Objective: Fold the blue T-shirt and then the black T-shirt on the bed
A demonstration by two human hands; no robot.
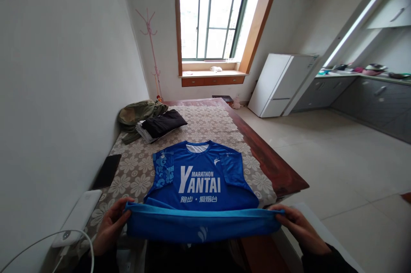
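A blue T-shirt [199, 179] with white "MARATHON YANTAI" lettering lies front up on the patterned tablecloth, its collar toward the window. Its sleeves are folded in over the chest. The lower part of the shirt is lifted off the cloth and stretched between both hands. My left hand [113, 221] pinches the left corner of the hem between thumb and fingers. At the opposite corner, my right hand [297, 224] grips the hem the same way. A pale leaf-like logo shows on the raised fabric.
Behind the shirt are folded black trousers [165, 125] and an olive-green bag-like item [138, 114]. Along the wall lie a dark flat object [107, 171] and a white power strip [77, 217] with a cable. The table's red-brown edge [272, 161] runs down the right. A white fridge [279, 84] stands beyond.
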